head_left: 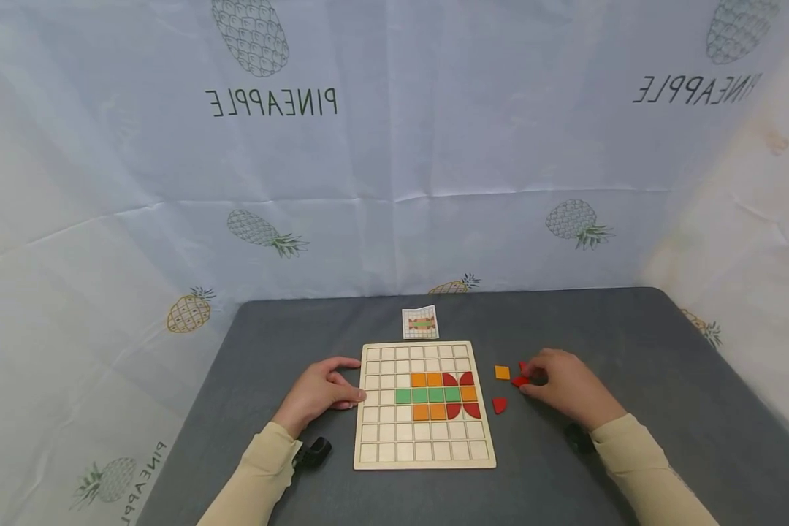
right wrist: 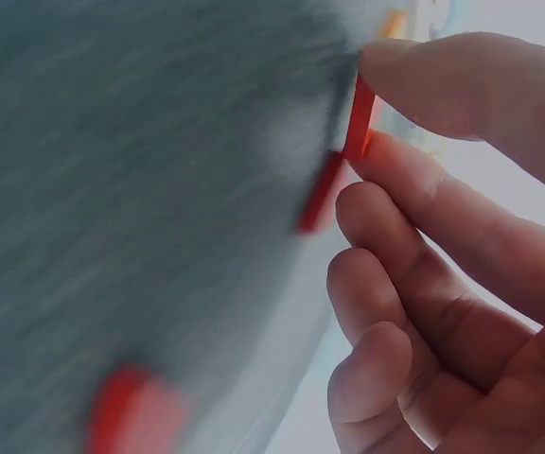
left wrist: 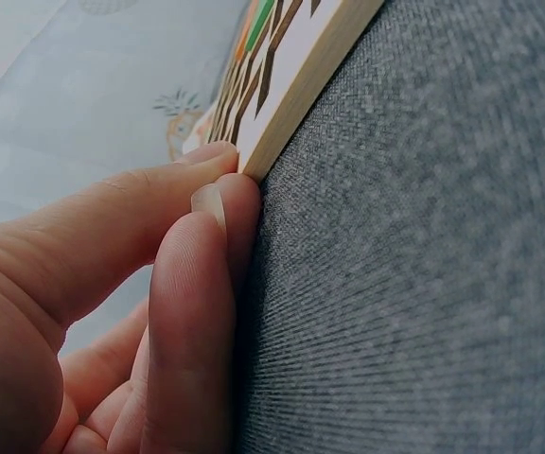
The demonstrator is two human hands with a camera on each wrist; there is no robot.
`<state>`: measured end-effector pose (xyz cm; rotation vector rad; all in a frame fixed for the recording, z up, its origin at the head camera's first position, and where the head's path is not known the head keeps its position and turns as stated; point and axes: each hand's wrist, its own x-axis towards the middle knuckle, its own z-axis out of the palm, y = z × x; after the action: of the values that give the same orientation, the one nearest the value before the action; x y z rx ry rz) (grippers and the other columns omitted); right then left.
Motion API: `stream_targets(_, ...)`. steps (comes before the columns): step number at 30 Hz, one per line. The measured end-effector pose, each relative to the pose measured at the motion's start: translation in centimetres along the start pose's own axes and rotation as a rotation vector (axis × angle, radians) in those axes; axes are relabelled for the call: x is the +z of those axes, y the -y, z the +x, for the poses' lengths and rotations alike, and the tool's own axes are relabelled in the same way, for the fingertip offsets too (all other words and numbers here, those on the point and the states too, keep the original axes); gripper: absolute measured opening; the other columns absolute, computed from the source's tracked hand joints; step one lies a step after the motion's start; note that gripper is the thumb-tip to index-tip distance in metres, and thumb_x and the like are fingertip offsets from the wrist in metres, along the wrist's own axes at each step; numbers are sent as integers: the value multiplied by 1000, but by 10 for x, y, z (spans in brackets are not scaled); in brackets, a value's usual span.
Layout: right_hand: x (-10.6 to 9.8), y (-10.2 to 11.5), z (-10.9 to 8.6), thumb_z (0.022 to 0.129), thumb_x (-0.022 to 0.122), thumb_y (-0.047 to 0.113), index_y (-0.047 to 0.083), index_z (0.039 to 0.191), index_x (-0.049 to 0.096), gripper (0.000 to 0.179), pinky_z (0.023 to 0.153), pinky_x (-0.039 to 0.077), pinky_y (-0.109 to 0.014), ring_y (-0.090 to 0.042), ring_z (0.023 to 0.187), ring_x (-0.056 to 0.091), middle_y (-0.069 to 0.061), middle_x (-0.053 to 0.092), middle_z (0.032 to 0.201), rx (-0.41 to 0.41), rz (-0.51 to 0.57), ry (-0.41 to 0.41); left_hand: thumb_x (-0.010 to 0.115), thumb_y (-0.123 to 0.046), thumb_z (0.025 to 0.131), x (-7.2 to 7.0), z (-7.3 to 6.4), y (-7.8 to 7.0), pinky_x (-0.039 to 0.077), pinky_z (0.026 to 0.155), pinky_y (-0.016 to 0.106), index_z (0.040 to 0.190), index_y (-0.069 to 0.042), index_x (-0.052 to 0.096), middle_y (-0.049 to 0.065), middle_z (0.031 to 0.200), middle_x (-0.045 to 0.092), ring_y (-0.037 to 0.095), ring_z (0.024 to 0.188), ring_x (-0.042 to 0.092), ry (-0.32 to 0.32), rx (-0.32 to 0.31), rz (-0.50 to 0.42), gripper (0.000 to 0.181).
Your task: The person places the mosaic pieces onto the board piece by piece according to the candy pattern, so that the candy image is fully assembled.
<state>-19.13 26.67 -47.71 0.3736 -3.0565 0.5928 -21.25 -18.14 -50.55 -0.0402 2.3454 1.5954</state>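
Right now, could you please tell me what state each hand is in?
Left hand: holding the wooden board at its left edge.
Right hand: pinching a red piece.

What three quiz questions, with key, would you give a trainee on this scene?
1. How many green squares sit on the gridded board?
2. True or false: the right hand pinches a red piece.
3. Where is the small card? A) on the gridded board; B) beyond the gridded board's far edge; C) in the right hand.

Key: 1. Four. 2. True. 3. B.
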Motion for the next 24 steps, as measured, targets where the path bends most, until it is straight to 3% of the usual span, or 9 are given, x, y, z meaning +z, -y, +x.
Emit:
stream_targets(6,8,33,23,90,89,21,17,98,83,11,75,57,-36,-13,82,59,3,68,91,-17,73,3,98,-17,79,-4,-1,1,67,71,34,143,-14,68,10,86,77,18,75,77,2,2,-8,71)
stream_targets(10,18,61,42,91,89,21,17,101,83,12,79,61,-37,-13,86,63,2,70,95,-39,131,36,98,-18,79,-6,-2,2,67,72,34,145,-13,67,11,86,76,20,77,77,21,13,-26,72)
stream_targets(16,35,103,67,92,89,24,20,102,83,12,78,57,-33,-13,86,59,5,68,94,-54,164,90,98,-18,80,-6,-1,2,67,73,33,144,-15,68,11,85,76,20,77,77,33,27,-44,71)
stream_targets(24,56,141,76,90,90,20,19,100,83,12,80,58,-33,-10,87,60,6,72,97,-151,233,118,98,-18,80,-5,-1,3,67,73,34,145,-13,67,11,84,75,19,73,76,45,48,-39,72)
